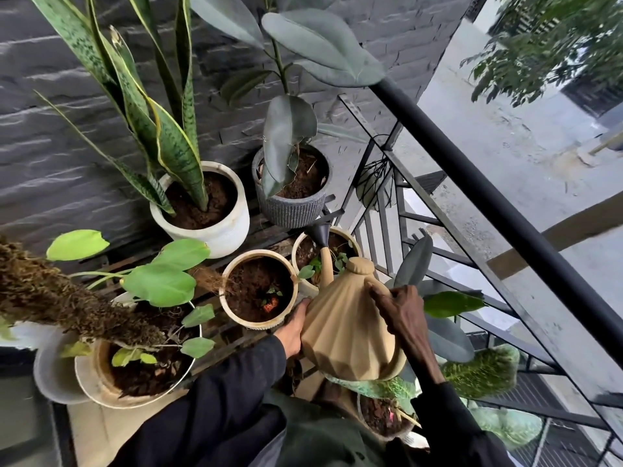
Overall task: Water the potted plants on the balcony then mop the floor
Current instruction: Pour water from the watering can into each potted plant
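Slatted balcony shelf beside a railing. Nearest, both hands held the watering can: the left hand had its fingers cupped on the lower side for support, and the right hand had its fingers curled over the shoulder, probably to tip it. Beyond, the spout hung over a cream pot, evidently wetting its soil. A white pot and a grey pot stood farthest.

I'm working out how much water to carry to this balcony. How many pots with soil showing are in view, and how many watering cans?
Pots with soil showing: 6
Watering can: 1
Total: 7
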